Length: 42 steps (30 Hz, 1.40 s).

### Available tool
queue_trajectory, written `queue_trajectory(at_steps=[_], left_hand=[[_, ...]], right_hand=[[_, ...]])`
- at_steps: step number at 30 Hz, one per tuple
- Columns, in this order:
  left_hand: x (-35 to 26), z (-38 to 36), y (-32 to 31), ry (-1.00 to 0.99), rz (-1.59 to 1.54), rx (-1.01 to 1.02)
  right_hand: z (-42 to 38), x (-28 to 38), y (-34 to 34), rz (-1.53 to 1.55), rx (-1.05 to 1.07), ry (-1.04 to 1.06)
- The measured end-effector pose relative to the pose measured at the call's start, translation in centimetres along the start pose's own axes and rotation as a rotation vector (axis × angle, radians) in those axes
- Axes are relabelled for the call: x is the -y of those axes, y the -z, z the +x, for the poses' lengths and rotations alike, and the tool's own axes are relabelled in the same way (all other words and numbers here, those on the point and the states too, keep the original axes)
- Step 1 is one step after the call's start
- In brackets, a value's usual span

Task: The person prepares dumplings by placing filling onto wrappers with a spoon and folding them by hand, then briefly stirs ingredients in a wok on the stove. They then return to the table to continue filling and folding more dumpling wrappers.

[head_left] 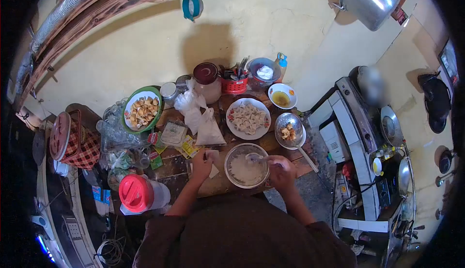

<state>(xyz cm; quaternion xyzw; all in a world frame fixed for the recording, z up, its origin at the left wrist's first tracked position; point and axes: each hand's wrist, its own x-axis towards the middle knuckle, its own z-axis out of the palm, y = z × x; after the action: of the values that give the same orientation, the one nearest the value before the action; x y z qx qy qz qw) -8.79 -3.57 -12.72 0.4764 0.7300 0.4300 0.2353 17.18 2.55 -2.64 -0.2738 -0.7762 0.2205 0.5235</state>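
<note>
My left hand (200, 167) is closed on a pale, thin dumpling wrapper (212, 155), just left of a clear bowl of pale, pasty filling (244, 172). Another pale flat piece (213, 171) lies on the wooden table beside that hand. My right hand (283, 172) grips a spoon (259, 158), its tip over the right side of the bowl. Behind the bowl sits a floral plate (230, 126) heaped with uncooked folded dumplings (248, 118). To the right, a skimmer (281, 121) with browned pieces (288, 132) rests across a white bowl (300, 143).
Browned dumplings (144, 112) fill a bowl at the back left. Bags of white powder (210, 130) and a lidded jar (207, 86) stand behind my left hand. A red-lidded jug (135, 194) is at the near left. A stove (356, 108) stands at the right.
</note>
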Motion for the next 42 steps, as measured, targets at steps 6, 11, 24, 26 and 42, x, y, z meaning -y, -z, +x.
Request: queue_trajectory(at_steps=[6, 11, 24, 26, 42], left_hand=[[-2.8, -1.3, -1.7, 0.649, -0.928, 0.299], [1.6, -3.3, -5.7, 0.741, -1.157, 0.277], [-0.8, -4.1, -5.5, 0.782, -1.197, 0.102], [-0.8, -4.1, -5.3, 0.697, -1.225, 0.142], [-0.4, -3.8, -5.2, 0.715, -1.196, 0.139]], right_hand=[[-4.7, -2.6, -3.7, -0.171, 0.353, -0.258], [-5.9, -2.5, -4.9, -0.184, 0.458, -0.14], [-8.6, -2.7, -6.4, -0.154, 0.333, -0.455], [-8.7, -2.8, -6.4, -0.093, 0.342, -0.617], [-7.5, -3.2, -7.6, -0.145, 0.311, -0.366]])
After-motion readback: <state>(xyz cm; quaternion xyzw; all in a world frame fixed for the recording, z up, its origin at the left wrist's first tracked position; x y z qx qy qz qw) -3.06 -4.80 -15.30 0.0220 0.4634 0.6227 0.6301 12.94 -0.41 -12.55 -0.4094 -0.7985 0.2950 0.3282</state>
